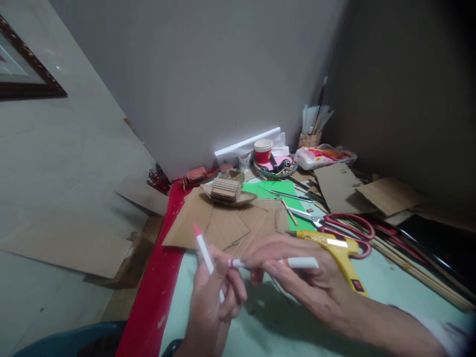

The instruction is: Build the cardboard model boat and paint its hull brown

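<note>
My left hand [215,302] is closed around a white marker with a pink tip [204,248], tip pointing up and away. My right hand [297,277] pinches a second white marker [293,263], which lies sideways with its pink-banded end meeting my left fingers. Both hands hover over the pale tabletop [394,292], just in front of flat cardboard pieces [223,225].
A yellow glue gun [340,253] and red-handled scissors [345,225] lie right of my hands. Beyond are a cardboard model on a dish [226,191], green paper [267,191], a red cup [263,151], a brush holder [310,139] and bamboo sticks [420,270]. A red strip [156,282] edges the table's left side.
</note>
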A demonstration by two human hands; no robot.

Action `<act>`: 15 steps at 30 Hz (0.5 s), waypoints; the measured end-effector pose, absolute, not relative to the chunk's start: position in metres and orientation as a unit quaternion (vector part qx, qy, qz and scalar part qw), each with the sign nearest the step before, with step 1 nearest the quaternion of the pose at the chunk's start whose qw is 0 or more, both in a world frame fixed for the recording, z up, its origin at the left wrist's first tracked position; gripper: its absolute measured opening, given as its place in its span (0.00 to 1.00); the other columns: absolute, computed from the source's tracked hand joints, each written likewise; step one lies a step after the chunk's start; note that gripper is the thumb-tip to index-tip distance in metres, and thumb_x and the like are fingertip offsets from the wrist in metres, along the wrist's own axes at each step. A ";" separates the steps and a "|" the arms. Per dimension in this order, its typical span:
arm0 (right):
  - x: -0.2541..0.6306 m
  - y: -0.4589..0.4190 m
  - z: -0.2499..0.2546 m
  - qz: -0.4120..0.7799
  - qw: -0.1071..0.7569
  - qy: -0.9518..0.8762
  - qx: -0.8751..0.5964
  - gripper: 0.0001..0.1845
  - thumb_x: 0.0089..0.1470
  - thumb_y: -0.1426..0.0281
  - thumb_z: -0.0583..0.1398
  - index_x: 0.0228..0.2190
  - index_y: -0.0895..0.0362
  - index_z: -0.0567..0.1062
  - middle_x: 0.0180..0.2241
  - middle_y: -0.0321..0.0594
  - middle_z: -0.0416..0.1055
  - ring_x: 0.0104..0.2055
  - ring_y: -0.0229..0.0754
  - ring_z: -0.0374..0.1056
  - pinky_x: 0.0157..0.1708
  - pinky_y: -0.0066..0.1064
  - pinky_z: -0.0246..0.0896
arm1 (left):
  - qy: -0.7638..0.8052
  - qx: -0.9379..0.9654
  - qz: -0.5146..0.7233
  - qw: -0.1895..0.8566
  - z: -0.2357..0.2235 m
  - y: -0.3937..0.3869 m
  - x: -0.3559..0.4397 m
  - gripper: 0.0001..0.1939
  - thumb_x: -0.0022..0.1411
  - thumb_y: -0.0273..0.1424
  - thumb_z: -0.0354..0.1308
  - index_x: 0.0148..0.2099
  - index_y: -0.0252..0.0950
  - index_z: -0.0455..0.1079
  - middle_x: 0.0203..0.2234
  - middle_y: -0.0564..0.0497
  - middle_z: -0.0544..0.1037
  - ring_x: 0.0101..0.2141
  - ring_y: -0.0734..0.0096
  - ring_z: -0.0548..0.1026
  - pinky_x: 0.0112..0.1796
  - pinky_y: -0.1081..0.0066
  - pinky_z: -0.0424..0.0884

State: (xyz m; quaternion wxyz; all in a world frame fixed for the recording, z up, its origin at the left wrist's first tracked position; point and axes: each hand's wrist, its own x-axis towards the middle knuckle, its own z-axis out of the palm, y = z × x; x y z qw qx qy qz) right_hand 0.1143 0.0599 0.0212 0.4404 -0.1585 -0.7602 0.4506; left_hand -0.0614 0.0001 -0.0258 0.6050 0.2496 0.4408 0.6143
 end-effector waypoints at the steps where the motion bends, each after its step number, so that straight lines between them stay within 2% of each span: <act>1: 0.114 0.060 0.020 0.454 0.438 -0.759 -0.162 0.13 0.65 0.77 0.55 0.38 0.55 0.78 0.37 0.39 0.77 0.40 0.37 0.73 0.42 0.28 0.68 | 0.451 0.247 0.612 0.601 -0.026 0.000 -0.061 0.18 0.61 0.44 0.63 0.32 0.38 0.61 0.13 0.60 0.71 0.09 0.88 0.49 0.12 0.86 0.48; 8: 0.112 0.063 0.021 0.515 0.430 -0.723 -0.164 0.15 0.67 0.70 0.53 0.31 0.59 0.77 0.34 0.43 0.73 0.37 0.40 0.71 0.40 0.32 0.66 | 0.473 0.262 0.611 0.578 -0.014 0.002 -0.050 0.23 0.57 0.50 0.63 0.30 0.37 0.60 0.13 0.58 0.71 0.09 0.90 0.47 0.12 0.85 0.44; 12: 0.111 0.065 0.021 0.564 0.414 -0.689 -0.187 0.16 0.67 0.63 0.54 0.33 0.60 0.75 0.30 0.41 0.71 0.32 0.39 0.70 0.35 0.30 0.66 | 0.474 0.282 0.589 0.591 -0.013 0.004 -0.047 0.26 0.55 0.55 0.61 0.30 0.35 0.63 0.14 0.55 0.73 0.10 0.91 0.47 0.13 0.85 0.43; 15: 0.110 0.066 0.019 0.608 0.387 -0.656 -0.225 0.18 0.68 0.58 0.53 0.38 0.60 0.71 0.28 0.39 0.70 0.29 0.36 0.69 0.31 0.28 0.67 | 0.456 0.298 0.578 0.608 -0.020 0.006 -0.046 0.29 0.52 0.56 0.64 0.29 0.33 0.66 0.16 0.53 0.75 0.11 0.93 0.48 0.14 0.85 0.41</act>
